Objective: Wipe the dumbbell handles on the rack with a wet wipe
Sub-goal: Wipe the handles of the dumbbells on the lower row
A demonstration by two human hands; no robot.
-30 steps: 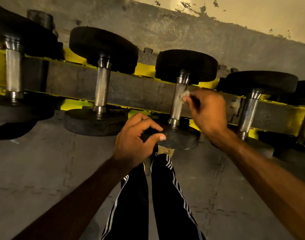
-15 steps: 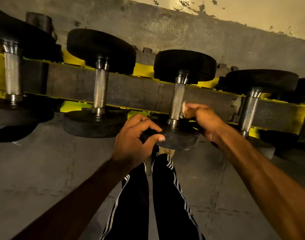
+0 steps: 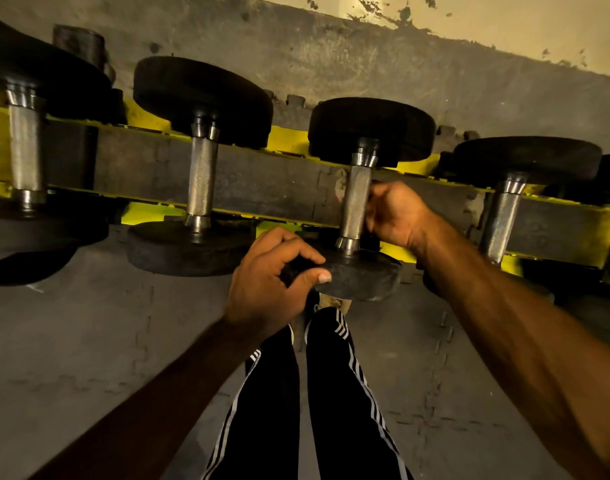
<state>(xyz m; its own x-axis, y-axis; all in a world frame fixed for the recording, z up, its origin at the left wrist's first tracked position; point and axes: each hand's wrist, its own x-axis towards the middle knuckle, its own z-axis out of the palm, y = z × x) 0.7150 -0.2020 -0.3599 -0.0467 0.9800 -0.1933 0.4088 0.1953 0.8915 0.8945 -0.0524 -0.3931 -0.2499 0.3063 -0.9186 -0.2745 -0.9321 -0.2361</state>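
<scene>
The dumbbell handle (image 3: 357, 202) lay across the rack (image 3: 262, 181), and my right grip (image 3: 397, 216), up by the far plate (image 3: 373, 129) a second ago, then low, was now curled round mid-shaft, wet wipe hidden inside the fist. My left grip (image 3: 265, 282) stayed clamped on the near plate (image 3: 366, 277), steadying it. Full length covered, I reckoned, so the next handle (image 3: 501, 220) rightward beckoned.

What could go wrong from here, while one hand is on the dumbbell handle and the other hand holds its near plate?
1. The left hand grips the near plate, which sits in front of the yellow rack, above the shoe. A pull might drag the weight off onto that shoe.
2. The right hand curls round the handle from one side only, and the wipe is hidden, so the other side may be missed.
</scene>
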